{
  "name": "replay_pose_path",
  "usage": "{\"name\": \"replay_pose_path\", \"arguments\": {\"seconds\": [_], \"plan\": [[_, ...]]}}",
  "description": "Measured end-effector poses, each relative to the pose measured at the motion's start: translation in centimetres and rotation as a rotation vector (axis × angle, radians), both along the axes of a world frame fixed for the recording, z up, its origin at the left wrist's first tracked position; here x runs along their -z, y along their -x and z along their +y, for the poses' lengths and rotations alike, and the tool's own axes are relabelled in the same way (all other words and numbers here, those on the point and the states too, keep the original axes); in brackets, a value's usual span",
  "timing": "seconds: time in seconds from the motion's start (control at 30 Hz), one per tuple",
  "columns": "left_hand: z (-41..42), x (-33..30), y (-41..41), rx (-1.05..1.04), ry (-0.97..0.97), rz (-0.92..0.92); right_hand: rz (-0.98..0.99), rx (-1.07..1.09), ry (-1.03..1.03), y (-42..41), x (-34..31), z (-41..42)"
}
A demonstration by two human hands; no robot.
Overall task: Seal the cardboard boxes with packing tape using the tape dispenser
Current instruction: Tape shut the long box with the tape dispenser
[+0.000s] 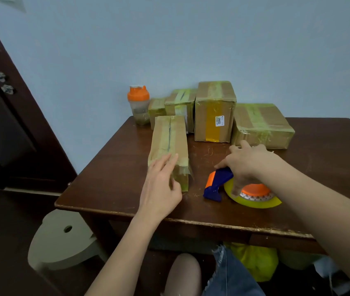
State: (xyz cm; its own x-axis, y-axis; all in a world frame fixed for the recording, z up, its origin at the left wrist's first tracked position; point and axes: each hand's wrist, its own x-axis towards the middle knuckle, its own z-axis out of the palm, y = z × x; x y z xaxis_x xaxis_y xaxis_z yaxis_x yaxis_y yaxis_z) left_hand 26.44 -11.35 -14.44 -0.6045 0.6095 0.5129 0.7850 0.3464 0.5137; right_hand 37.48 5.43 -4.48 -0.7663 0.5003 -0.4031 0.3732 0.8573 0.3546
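A: Where is the tape dispenser?

B: On the brown table, at about 4 o'clock from the long box. It has a dark blue body with an orange strip along one edge, and its roll of tape is yellowish and see-through, lying flat around an orange hub.

A: Is anyone holding it?

B: The right hand is over its blue top, thumb against the body, the other fingers stretched out toward 12 o'clock. Whether it truly grips I cannot tell.

A: And the other hand?

B: The left hand lies flat and relaxed on the near end of the long box, fingers straight. That box has tape down its middle seam, with a loose crumpled end at the near face.

A: What stands behind?

B: Toward 12 o'clock, against the wall, a tall box with a yellow stripe and a white label, a wide box at its 3 o'clock, two smaller boxes, and a shaker bottle with an orange lid at 9 o'clock.
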Motion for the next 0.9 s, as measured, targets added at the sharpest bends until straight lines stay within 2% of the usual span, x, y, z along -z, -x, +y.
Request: {"name": "replay_pose_path", "arguments": {"seconds": [0.1, 0.2, 0.27, 0.33, 0.47, 0.63, 0.73, 0.9], "plan": [[-0.8, -1.0, 0.1, 0.039, -0.235, -0.157, 0.089, -0.034, 0.025, -0.3, -0.3, -0.5], [-1.8, -1.6, 0.6, -0.011, -0.395, -0.18, 0.505, -0.137, 0.122, -0.2, -0.4, -1.5], [-2.3, -1.8, 1.0, -0.069, -0.44, -0.248, 0.78, -0.132, 0.308, 0.2, 0.0, -2.5], [-2.8, -1.8, 1.4, -0.096, -0.44, -0.352, 0.929, -0.047, 0.495, 0.7, 0.8, -3.8], [-3.2, -1.5, 1.6, -0.049, -0.422, -0.527, 1.021, 0.231, 0.887, 1.4, 3.4, -6.5], [-2.5, -0.5, 1.8, 0.068, -0.462, -0.73, 1.162, 0.43, 1.145, 3.2, 6.2, -8.9], [-2.0, 0.6, 2.0, 0.127, -0.488, -0.816, 1.243, 0.452, 1.227, 4.0, 7.5, -9.6], [-1.7, 1.6, 1.9, 0.12, -0.488, -0.814, 1.282, 0.425, 1.228, 4.5, 9.0, -9.6]]}}
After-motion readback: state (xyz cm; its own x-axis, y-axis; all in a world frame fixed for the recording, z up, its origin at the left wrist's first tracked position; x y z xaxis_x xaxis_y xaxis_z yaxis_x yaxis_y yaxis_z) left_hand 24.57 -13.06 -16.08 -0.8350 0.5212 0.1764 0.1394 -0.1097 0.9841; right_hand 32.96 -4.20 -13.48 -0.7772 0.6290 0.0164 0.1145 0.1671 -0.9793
